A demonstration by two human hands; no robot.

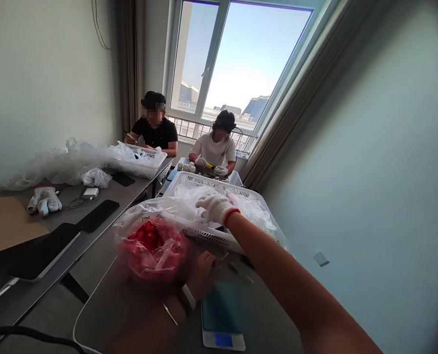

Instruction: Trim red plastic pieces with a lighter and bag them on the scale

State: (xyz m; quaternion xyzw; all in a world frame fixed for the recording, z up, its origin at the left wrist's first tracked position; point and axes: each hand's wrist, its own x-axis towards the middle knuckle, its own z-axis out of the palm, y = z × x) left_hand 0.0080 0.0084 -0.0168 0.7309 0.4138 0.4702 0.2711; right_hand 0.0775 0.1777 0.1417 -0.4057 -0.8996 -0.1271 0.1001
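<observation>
Resting well apart, the gloved right hand (216,206) lies on clear plastic in a white slotted basket (219,184) ahead of it, while the bare left hand (200,275) sits against a clear bag of red pieces (150,250) just to its left; whether it grips, I cannot tell. That bag leans on the basket's near edge above the counter (97,300). Tipped, it could shed pieces, and a careless left forearm (141,334) could knock the blue-screened device (222,314) beside that hand.
</observation>
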